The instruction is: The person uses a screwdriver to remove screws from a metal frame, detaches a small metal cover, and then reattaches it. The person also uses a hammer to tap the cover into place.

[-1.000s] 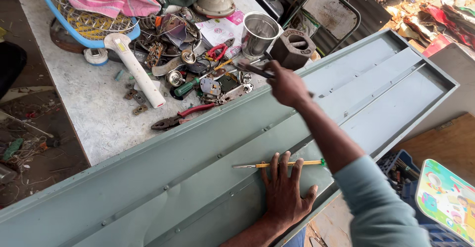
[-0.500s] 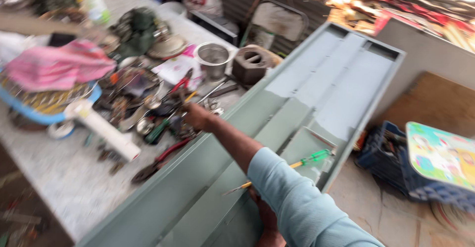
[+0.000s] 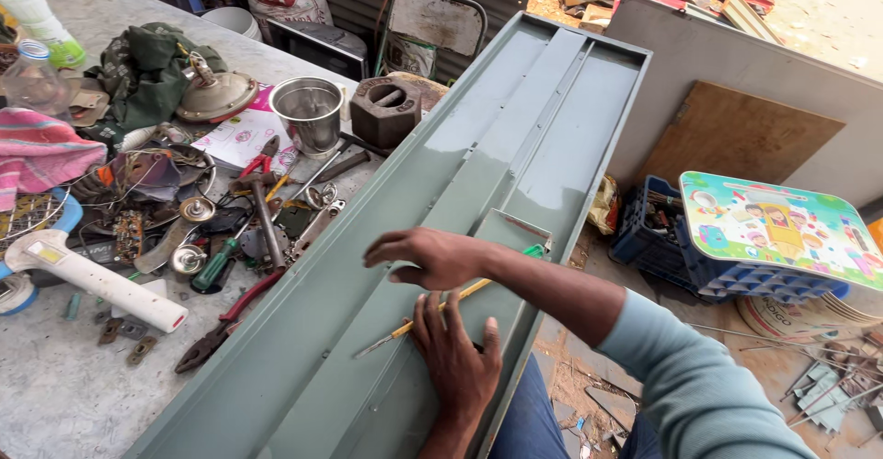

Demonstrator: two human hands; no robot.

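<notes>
head view: long grey-green metal panel [image 3: 478,174], yellow-shafted screwdriver [image 3: 432,314]

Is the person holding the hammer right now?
No, the hammer lies among the tools on the table, while both hands, left hand and right hand, rest on the long grey metal panel.

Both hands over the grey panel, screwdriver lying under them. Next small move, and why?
Probably close the right hand on the yellow screwdriver: that hand is empty and hovers right above its shaft, while the left hand lies flat on the grey metal panel, steadying it.
</notes>
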